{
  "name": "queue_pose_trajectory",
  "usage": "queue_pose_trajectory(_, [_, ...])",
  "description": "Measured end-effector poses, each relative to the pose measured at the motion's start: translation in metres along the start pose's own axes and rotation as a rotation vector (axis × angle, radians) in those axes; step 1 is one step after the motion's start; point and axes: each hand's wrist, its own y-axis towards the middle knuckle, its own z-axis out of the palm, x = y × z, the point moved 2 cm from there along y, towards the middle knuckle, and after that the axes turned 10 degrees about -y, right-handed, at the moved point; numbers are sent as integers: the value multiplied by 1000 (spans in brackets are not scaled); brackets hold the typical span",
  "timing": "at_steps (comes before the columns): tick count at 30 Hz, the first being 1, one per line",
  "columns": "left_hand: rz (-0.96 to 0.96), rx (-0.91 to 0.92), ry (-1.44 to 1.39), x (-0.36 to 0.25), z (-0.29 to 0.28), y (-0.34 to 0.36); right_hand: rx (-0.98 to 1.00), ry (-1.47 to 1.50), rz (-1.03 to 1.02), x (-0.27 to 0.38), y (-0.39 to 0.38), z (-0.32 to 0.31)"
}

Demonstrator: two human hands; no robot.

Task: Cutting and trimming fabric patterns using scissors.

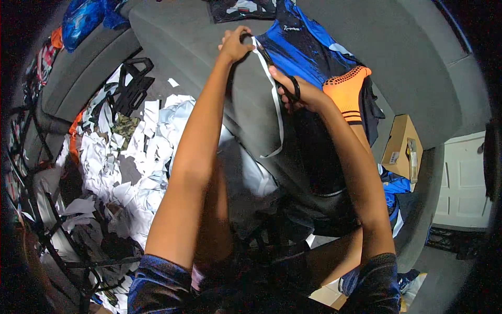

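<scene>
**Operator A:** What was the hazard condition at this point?

**Operator B:** The right hand (pixel 303 91) was closed through the handles of the black scissors (pixel 277 73), whose blades ran up toward the left hand (pixel 235 44). The left hand was closed in a pinch on the top end of the white strip (pixel 274 104), touching or just beside the blade tips. In my judgement, a closing stroke could have nicked those fingers, because the pinch sat so near the cutting line.

**Operator A:** Any secondary fault?

**Operator B:** 2 were likely. The strip hung slack below the scissors, its free end curling over the grey cushion (pixel 251 110); loss of tension could have let the cut wander. The blue garment (pixel 308 47) lay just behind the blades, so a deep stroke could have snagged it.

**Operator A:** State the pose of both arms.

**Operator B:** Both forearms entered from the lower edge and extended nearly straight, converging at the top of the frame. The left arm was fully stretched, its wrist bent inward. The right wrist was turned with the thumb side up. An orange sock (pixel 348 91) lay just beside the right wrist.

**Operator A:** Surroundings?

**Operator B:** White scraps (pixel 130 172) were heaped to the left, and a cardboard box (pixel 402 149) stood well apart on the right.
</scene>
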Motion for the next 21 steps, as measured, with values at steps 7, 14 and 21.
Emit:
queue_pose_trajectory(7, [-4,7,165,-14,0,-11,-49,-42,-52,-8,0,4])
queue_pose_trajectory(14, [8,9,203,-10,-1,-10,-81,-64,-52,-13,4,6])
queue_pose_trajectory(21, [-54,52,238,-17,-2,-13,-114,-88,-85,-5,0,10])
